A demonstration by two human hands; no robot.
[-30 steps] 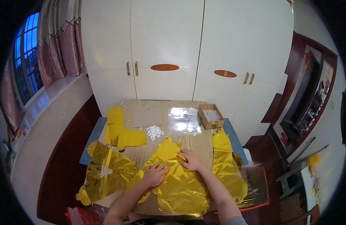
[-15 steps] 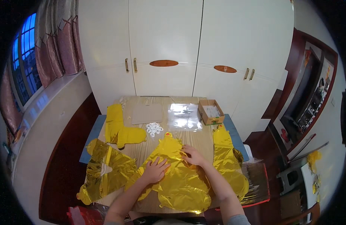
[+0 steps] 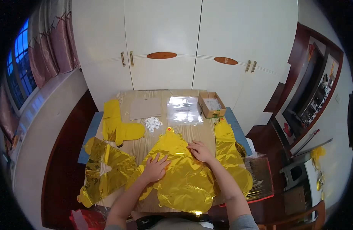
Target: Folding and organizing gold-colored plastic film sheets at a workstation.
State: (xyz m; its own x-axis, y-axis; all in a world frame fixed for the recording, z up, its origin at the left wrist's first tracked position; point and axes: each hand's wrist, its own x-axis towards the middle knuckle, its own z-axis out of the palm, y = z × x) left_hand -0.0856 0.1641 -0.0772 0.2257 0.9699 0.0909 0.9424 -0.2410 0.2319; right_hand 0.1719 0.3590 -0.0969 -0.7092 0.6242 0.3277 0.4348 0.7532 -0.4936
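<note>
A flat, uninflated gold foil balloon point(image 3: 184, 184) lies wrinkled across the near middle of the table. On its left part rests my left hand point(image 3: 156, 168), fingers spread over the foil. My right hand point(image 3: 200, 151) presses flat on its upper right edge, fingers stretched out to the left. Neither hand grips anything. To the left lie a boot-shaped gold foil piece point(image 3: 121, 128) and a shinier gold foil balloon point(image 3: 107, 172). Another gold foil balloon point(image 3: 228, 153) lies to the right, partly behind my right forearm.
Toward the back are a grey-brown cardboard sheet point(image 3: 145, 109), a heap of white rings point(image 3: 152, 124), clear plastic sleeves point(image 3: 184, 110) and an open cardboard box point(image 3: 212, 105) with white contents. White cabinets point(image 3: 161, 30) stand behind the table. A grey stool point(image 3: 293, 174) is at the right.
My right hand has slid right and flattened along the balloon's upper edge. The left hand stays on the foil in nearly the same spot. The whole view has shifted slightly.
</note>
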